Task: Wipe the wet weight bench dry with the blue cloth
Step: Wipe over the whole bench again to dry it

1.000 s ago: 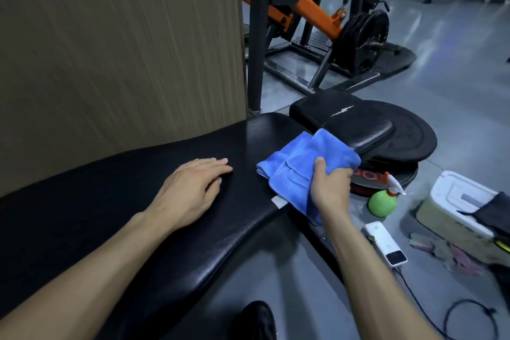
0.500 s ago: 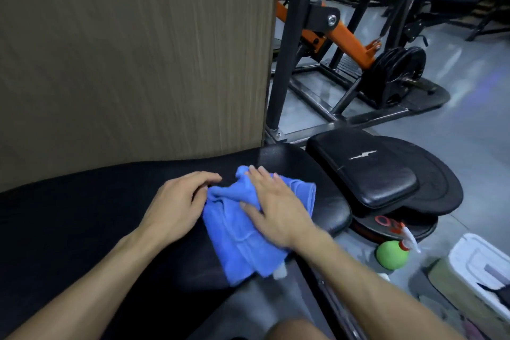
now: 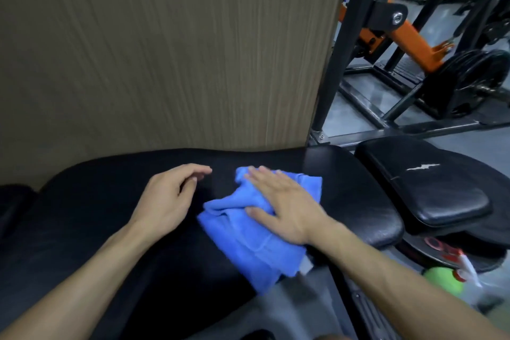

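Note:
The black padded weight bench [image 3: 91, 218] runs across the lower half of the view, along a wood-grain wall. A crumpled blue cloth [image 3: 248, 246] lies on its right part, hanging slightly over the near edge. My right hand [image 3: 284, 207] presses flat on the cloth, fingers spread and pointing away from me. My left hand [image 3: 168, 196] rests on the bare pad just left of the cloth, fingers loosely curled and holding nothing; a small gap separates it from the cloth.
A second black pad [image 3: 425, 188] sits to the right over stacked weight plates. A green spray bottle [image 3: 447, 281] stands on the floor at lower right. A black-and-orange rack [image 3: 408, 38] with loaded plates fills the back right. The wall [image 3: 165, 50] blocks the far side.
The right hand slid the cloth from the bench's right end onto the pad and now presses it flat. The left hand let go of the cloth's edge. The view shifted left.

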